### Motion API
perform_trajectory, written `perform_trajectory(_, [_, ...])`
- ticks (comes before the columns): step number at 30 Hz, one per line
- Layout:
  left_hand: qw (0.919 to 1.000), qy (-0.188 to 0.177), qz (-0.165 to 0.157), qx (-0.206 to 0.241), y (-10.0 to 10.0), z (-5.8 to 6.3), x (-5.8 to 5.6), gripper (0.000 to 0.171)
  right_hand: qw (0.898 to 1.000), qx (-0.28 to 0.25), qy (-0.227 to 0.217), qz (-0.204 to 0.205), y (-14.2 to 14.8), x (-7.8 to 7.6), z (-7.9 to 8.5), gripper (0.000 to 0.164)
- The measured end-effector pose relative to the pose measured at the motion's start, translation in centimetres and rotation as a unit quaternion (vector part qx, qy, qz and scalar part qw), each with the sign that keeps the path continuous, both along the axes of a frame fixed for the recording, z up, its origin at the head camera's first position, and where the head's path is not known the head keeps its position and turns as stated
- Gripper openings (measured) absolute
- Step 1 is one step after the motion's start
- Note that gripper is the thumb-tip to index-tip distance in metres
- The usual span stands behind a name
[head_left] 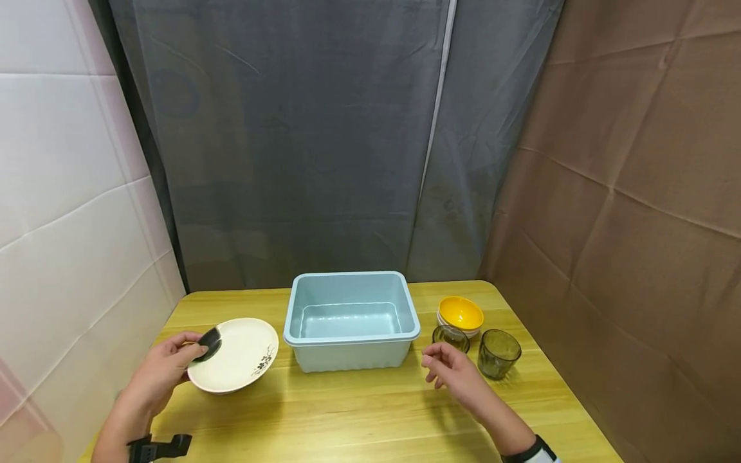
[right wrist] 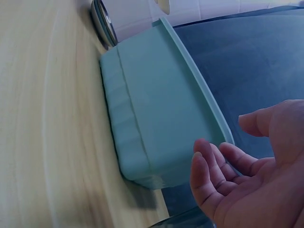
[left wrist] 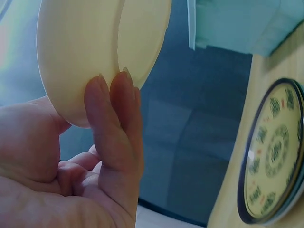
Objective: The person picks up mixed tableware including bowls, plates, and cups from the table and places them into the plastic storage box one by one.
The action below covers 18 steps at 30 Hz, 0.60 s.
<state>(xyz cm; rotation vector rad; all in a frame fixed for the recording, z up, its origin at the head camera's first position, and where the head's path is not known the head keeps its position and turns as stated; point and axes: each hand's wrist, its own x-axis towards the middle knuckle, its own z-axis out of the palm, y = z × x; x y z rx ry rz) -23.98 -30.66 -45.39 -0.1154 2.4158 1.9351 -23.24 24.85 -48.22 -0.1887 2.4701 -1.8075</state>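
By the left hand (head_left: 164, 370), the pale plate (head_left: 238, 354) just to its right is being pinched at the rim, thumb above, fingers beneath; a stiff, slick, breakable piece is apparently being handled, its weight probably being steadied best at opposite edges. Farther right of that hand, the blue bin (head_left: 350, 355) is being left untouched; the right hand (head_left: 457, 376) is being held loosely bent, empty, a glass (head_left: 453, 335) just beyond its fingers.

The plate (head_left: 240, 354) in the left hand (head_left: 164, 368) is cream, black-patched, dark-sprigged — the basin (head_left: 350, 355) between hands pale blue, glasses (head_left: 499, 354) near the right hand (head_left: 454, 373) olive, the bowl (head_left: 461, 312) beyond yellow inside.
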Motion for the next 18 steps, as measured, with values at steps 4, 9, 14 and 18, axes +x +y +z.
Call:
perform_trajectory(4, [0.9999,0.013,-0.001,0.001,1.1,0.7,0.0,0.031,1.000,0.001,0.005,0.009,-0.2,-0.2,0.5,0.032])
perform_trajectory(9, [0.9997,0.015,-0.018,0.012,2.7,1.3,-0.1,0.031,1.000,0.008,0.009,0.017,-0.3,-0.2,1.0,0.030])
perform_trajectory(14, [0.9989,0.018,-0.039,0.016,4.4,1.6,-0.3,0.033,0.999,0.015,0.019,0.023,-0.4,-0.4,1.3,0.031])
perform_trajectory(18, [0.9984,0.018,-0.046,0.028,5.8,1.6,-0.7,0.033,0.999,0.016,0.032,0.030,-0.8,-0.7,1.6,0.028])
